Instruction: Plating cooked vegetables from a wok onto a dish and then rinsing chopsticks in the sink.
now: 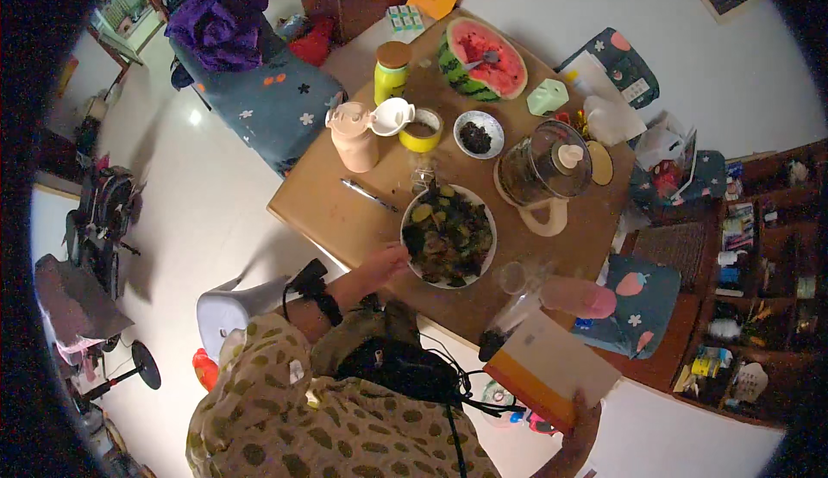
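At the lower left of the table, my left hand (387,263) rests against the near-left rim of a white bowl (494,245). Blur hides whether its fingers grip that rim. Dark, leafy pieces with some yellowish slices (446,235) fill the bowl. On the right, my right hand (585,403) holds the lower edge of a flat white-and-orange box or packet (550,358), tilted beyond the table's near edge. Partly behind it lies a clear plastic bag (514,313) with something dark at its end. A pink-capped cylindrical bottle (576,296) lies alongside.
On the brown table (323,219) are a glass kettle (543,167), a small bowl of dark bits (476,136), a pink tumbler (354,142), a yellow jar (392,77), a pen (369,194) and a cut watermelon (485,58). Chairs (259,96) and a grey stool (223,323) stand around.
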`<state>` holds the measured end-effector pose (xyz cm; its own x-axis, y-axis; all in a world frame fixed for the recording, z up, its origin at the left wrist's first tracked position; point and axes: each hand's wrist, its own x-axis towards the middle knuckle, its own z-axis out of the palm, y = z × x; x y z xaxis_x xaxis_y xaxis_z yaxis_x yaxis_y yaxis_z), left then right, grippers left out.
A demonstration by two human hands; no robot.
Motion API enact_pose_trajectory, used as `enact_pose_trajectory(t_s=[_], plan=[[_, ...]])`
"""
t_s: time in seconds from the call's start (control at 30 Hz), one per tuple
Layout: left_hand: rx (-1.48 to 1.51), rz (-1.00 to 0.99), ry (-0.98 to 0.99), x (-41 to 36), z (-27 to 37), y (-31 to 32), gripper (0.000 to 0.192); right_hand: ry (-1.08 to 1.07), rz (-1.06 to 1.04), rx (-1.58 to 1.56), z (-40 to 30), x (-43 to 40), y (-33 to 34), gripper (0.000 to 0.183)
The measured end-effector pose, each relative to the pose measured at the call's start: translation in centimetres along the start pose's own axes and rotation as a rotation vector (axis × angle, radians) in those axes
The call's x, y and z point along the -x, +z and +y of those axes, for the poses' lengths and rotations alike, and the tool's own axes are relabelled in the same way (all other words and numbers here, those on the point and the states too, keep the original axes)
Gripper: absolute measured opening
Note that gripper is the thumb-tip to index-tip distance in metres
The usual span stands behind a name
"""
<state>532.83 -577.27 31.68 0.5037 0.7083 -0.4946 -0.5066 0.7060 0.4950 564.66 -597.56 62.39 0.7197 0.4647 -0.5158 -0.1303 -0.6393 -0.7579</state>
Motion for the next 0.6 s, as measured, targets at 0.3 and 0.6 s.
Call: enact_pose_trajectory(t_s=[0.3,0.6], plan=[[-0.064,0.145,-0.087,-1.1,-0.2,2.2,0.021,-0.052,-0.052,0.024,1.5,-0.6,-0.1,0.046],[-0.552,0.163,-0.123,2.8,6.2,4.3,0.037,-0.048,0.015,0.018,0.3,1.1,1.1,0.046]])
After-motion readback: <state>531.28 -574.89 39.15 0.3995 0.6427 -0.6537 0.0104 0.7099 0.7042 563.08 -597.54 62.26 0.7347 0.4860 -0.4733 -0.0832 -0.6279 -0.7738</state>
